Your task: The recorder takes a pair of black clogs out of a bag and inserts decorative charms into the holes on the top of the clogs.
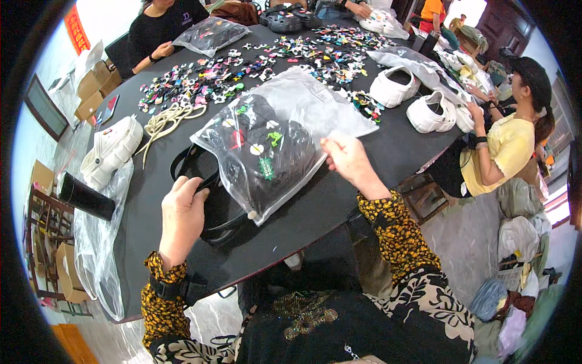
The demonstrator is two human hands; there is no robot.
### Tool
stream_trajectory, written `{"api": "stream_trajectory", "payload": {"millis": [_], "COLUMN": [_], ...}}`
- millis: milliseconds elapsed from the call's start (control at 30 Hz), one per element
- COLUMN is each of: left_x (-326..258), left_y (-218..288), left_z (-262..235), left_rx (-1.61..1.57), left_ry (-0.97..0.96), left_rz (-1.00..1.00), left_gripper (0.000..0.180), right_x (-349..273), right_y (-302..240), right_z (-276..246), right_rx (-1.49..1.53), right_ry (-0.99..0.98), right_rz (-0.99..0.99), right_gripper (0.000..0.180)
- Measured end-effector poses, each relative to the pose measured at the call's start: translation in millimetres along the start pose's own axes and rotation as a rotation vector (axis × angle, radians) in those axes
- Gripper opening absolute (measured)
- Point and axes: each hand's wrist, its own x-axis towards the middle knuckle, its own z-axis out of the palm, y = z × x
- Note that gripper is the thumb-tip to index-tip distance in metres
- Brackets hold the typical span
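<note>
A clear, frosted plastic bag (pixel 297 100) lies slanted in front of me on the black table. Inside it is a black item (pixel 257 142) decorated with small red, white and green charms; I cannot make out its full shape. From the bag's open left end a black strap (pixel 177 159) loops out. My left hand (pixel 183 209) is closed around this strap. At the bag's right edge, my right hand (pixel 350 159) pinches the plastic between thumb and fingers.
Many colourful charms (pixel 230 76) cover the far tabletop (pixel 297 233). A cream cord (pixel 170 123), white clog (pixel 115 148) and black cylinder (pixel 86 196) lie left. White clogs (pixel 431 113) stand right. A person in yellow (pixel 506 148) and one in black (pixel 160 30) sit around the table.
</note>
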Motion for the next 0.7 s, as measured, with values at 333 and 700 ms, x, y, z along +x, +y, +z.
{"api": "stream_trajectory", "payload": {"millis": [333, 700], "left_x": [-1.8, -8.3], "left_y": [9.0, 14.5], "left_z": [-2.9, -28.4], "left_rx": [0.080, 0.175], "left_ry": [-0.056, 0.060], "left_rz": [0.044, 0.117], "left_gripper": [0.020, 0.019], "right_x": [40.4, 41.8], "right_y": [23.9, -6.7], "right_z": [-46.0, -69.5], "right_rx": [-0.063, -0.216], "right_ry": [0.381, 0.130], "right_rz": [-0.105, 0.055], "right_gripper": [0.027, 0.034]}}
